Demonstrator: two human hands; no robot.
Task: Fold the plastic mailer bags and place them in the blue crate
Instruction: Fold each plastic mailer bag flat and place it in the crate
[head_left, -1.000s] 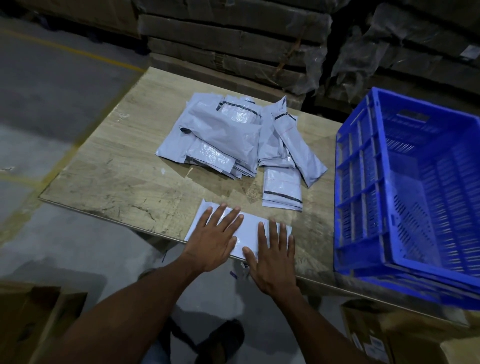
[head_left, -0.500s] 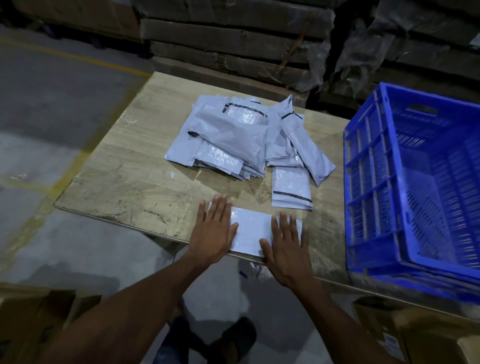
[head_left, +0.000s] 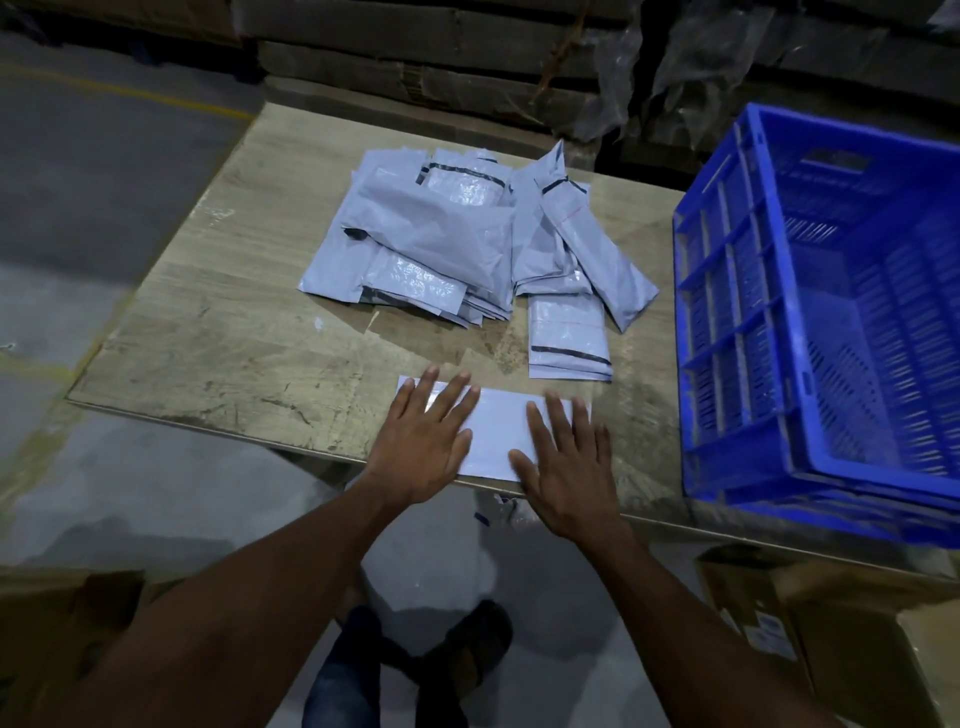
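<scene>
Tabletop (head_left: 234, 338) hands still flatten folded mailer (head_left: 498, 436)

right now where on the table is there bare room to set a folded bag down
Bare wood lies left of the pile of bags, out to the table edge. A narrow strip runs between pile and crate. The near edge is crowded: both hands press a bag.

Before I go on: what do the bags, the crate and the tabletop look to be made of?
Mailer bags: thin grey plastic film, slightly glossy, judging by crinkles and sheen. Blue crate: rigid moulded plastic, with slotted walls and ribs. Tabletop: looks like wood or laminate board, matte, with grain and scuff marks.
</scene>
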